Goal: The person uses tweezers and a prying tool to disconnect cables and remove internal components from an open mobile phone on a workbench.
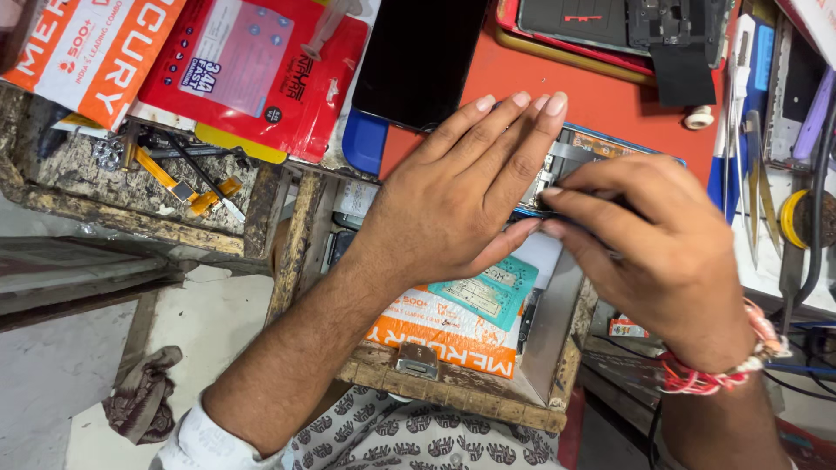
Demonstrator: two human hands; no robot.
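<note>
An opened phone [582, 148] with exposed inner parts lies on an orange mat [592, 96], mostly hidden under my hands. My left hand [461, 196] lies flat on it, fingers straight and together, pressing down. My right hand [649, 235], with red thread bands at the wrist, pinches the phone's near edge between thumb and fingertips. Whether it holds a small tool I cannot tell.
A black phone screen [418, 57] lies behind my left hand. Red and orange packets [252, 65] sit at the back left, tweezers and tools [758, 174] at the right. An open wooden drawer [453, 383] with orange packets is below my hands. A rag [144, 396] lies on the floor.
</note>
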